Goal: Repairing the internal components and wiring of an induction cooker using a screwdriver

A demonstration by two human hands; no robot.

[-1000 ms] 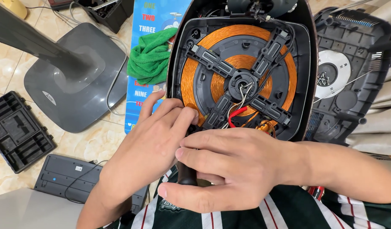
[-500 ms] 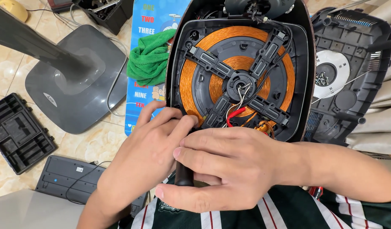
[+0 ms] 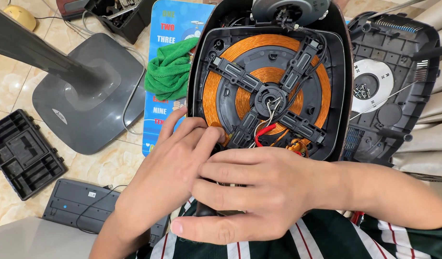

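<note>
Open induction cooker (image 3: 273, 81) upright on lap, copper coil (image 3: 216, 91) facing person. Both hands at its near edge. Right hand (image 3: 250, 196) over left hand (image 3: 175, 168), fingers clamped on dark tool handle (image 3: 204, 209), long axis near-far, tip toward coil. Left fingers together, steadying shaft. Green cloth (image 3: 170, 69) far left.
</note>
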